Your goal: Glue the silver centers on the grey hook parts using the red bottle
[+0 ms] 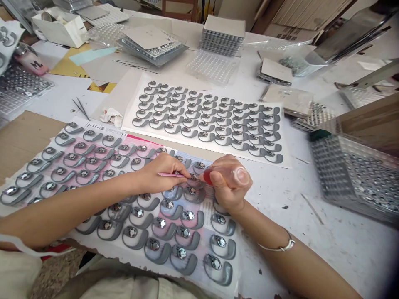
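My left hand [157,172] is closed on pink tweezers [168,175], whose tips point right at one of the grey curved pieces. In my right hand [229,195] is a small translucent squeeze bottle [235,175] with a red neck. It lies tilted, its nozzle end close to the tweezer tips at the same piece. Beneath both hands, a patterned sheet [207,207] carries rows of these grey hook-shaped pieces [226,274], each with a round faceted crystal in a metal setting. My fingers hide some of the pieces and the exact contact point.
Behind lies a second white sheet [131,120] with similar grey pieces. Dark tweezers [81,109] and a crumpled tissue [111,117] are at left. Stacked trays of crystals [370,178] stand at right, more trays [222,37] at the back. A pink bottle [31,62] is far left.
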The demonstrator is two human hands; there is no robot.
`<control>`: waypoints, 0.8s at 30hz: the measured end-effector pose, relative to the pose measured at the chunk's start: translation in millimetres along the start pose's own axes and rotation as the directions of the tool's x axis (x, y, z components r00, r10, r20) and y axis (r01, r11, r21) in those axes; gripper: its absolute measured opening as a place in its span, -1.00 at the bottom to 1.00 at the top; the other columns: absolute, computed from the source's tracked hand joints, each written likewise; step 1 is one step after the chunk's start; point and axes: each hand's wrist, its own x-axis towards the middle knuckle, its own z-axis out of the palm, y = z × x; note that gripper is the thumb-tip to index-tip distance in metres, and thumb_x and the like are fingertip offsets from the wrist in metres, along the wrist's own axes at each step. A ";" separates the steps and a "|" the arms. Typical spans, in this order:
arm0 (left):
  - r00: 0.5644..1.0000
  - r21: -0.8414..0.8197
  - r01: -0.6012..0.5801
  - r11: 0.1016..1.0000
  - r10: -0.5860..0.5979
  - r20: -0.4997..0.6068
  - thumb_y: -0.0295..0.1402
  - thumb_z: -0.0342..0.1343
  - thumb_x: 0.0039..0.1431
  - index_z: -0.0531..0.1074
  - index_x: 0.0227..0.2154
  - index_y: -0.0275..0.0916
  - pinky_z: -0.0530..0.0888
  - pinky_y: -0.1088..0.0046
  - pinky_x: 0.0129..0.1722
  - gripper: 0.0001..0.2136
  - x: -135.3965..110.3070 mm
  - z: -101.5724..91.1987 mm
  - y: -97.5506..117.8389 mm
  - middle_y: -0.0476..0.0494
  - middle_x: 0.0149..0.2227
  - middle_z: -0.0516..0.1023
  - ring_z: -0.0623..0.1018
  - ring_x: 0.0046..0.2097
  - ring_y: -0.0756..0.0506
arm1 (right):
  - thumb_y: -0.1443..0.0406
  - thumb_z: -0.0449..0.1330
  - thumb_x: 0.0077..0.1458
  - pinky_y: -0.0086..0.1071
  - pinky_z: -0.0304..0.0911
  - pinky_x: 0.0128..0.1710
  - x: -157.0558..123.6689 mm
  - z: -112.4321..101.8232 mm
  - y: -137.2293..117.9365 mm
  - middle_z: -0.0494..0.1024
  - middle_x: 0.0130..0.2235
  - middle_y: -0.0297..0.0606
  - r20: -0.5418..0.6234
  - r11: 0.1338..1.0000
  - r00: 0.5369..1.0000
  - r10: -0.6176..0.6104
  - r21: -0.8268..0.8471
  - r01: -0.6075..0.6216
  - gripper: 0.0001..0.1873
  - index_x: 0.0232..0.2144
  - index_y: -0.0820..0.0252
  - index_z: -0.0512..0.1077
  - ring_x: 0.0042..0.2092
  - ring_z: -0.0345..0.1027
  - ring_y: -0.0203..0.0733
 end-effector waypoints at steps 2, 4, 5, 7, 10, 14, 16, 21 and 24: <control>1.000 0.003 -0.012 1.000 0.012 0.000 -0.45 0.15 0.07 0.62 -0.35 -0.22 0.41 0.60 -0.45 -0.86 0.1 0.5 -0.5 -0.06 -0.40 0.63 0.57 -0.40 -0.02 | 0.31 0.21 0.09 -0.26 0.24 -0.43 -1.1 0.1 0.8 0.43 -0.51 -0.29 0.008 1.000 1.000 0.008 0.000 -0.008 -0.87 -0.49 0.16 0.39 -0.44 0.29 -0.20; 1.000 0.012 -0.026 1.000 0.026 -0.002 -0.47 0.15 0.07 0.62 -0.35 -0.23 0.41 0.59 -0.44 -0.85 0.4 0.8 -0.5 -0.07 -0.39 0.63 0.57 -0.40 -0.03 | 0.33 0.23 0.07 -0.27 0.24 -0.43 -2.0 0.2 1.5 0.43 -0.50 -0.29 0.015 1.000 1.000 0.013 0.011 -0.013 -0.88 -0.49 0.17 0.39 -0.43 0.29 -0.21; 1.000 0.016 -0.030 0.999 0.030 -0.003 -0.47 0.15 0.07 0.62 -0.35 -0.23 0.42 0.59 -0.43 -0.85 0.6 0.9 -0.4 -0.07 -0.40 0.63 0.58 -0.40 -0.03 | 0.34 0.23 0.07 -0.28 0.24 -0.43 -2.3 0.4 1.8 0.43 -0.49 -0.29 0.018 1.000 1.000 0.016 0.016 -0.017 -0.89 -0.48 0.17 0.38 -0.43 0.29 -0.22; 0.999 0.021 -0.033 0.999 0.033 -0.004 -0.47 0.15 0.08 0.62 -0.35 -0.23 0.42 0.59 -0.42 -0.85 0.9 0.8 -0.2 -0.06 -0.40 0.63 0.58 -0.40 -0.03 | 0.34 0.24 0.06 -0.29 0.24 -0.44 -2.5 0.9 1.9 0.43 -0.48 -0.30 0.018 1.000 1.000 0.022 0.018 -0.023 -0.90 -0.47 0.18 0.38 -0.42 0.29 -0.23; 0.999 0.024 -0.034 0.999 0.034 -0.004 -0.46 0.15 0.08 0.62 -0.35 -0.24 0.43 0.58 -0.42 -0.85 1.1 0.5 -0.1 -0.06 -0.41 0.63 0.58 -0.39 -0.03 | 0.31 0.23 0.07 -0.29 0.25 -0.44 -1.8 1.8 1.7 0.42 -0.50 -0.29 0.014 1.000 1.000 0.028 -0.009 -0.027 -0.87 -0.49 0.18 0.38 -0.43 0.30 -0.22; 0.999 0.032 -0.045 0.998 0.045 0.000 -0.46 0.15 0.08 0.62 -0.35 -0.24 0.43 0.58 -0.41 -0.86 0.8 0.7 -0.9 -0.07 -0.39 0.63 0.58 -0.38 -0.03 | 0.31 0.23 0.07 -0.28 0.25 -0.44 -0.7 2.3 1.6 0.43 -0.50 -0.29 0.009 1.000 1.000 0.007 -0.015 -0.007 -0.88 -0.49 0.17 0.39 -0.43 0.30 -0.22; 0.998 0.037 -0.059 0.998 0.059 -0.003 -0.46 0.15 0.08 0.62 -0.36 -0.24 0.42 0.57 -0.40 -0.86 0.6 0.9 -1.3 -0.07 -0.39 0.63 0.58 -0.38 -0.03 | 0.33 0.23 0.07 -0.29 0.25 -0.43 -1.2 2.4 1.6 0.43 -0.49 -0.29 0.009 1.000 1.000 -0.002 -0.005 0.002 -0.89 -0.48 0.17 0.39 -0.43 0.30 -0.22; 0.997 0.045 -0.078 0.996 0.079 -0.011 -0.48 0.16 0.08 0.61 -0.35 -0.24 0.42 0.58 -0.41 -0.86 -0.2 1.6 -0.4 -0.06 -0.39 0.63 0.58 -0.38 -0.03 | 0.28 0.23 0.08 -0.28 0.25 -0.46 0.2 3.1 -1.2 0.44 -0.52 -0.28 0.010 1.000 0.999 0.031 -0.002 -0.031 -0.84 -0.51 0.17 0.39 -0.45 0.30 -0.21; 0.998 0.010 -0.063 0.998 0.063 -0.011 -0.49 0.15 0.09 0.60 -0.33 -0.25 0.44 0.58 -0.40 -0.86 -2.3 3.2 1.2 -0.08 -0.36 0.64 0.59 -0.37 -0.03 | 0.24 0.20 0.12 -0.29 0.24 -0.48 11.0 -0.3 -3.6 0.42 -0.58 -0.32 -0.062 0.998 0.996 0.060 0.038 -0.058 -0.75 -0.57 0.17 0.36 -0.51 0.30 -0.24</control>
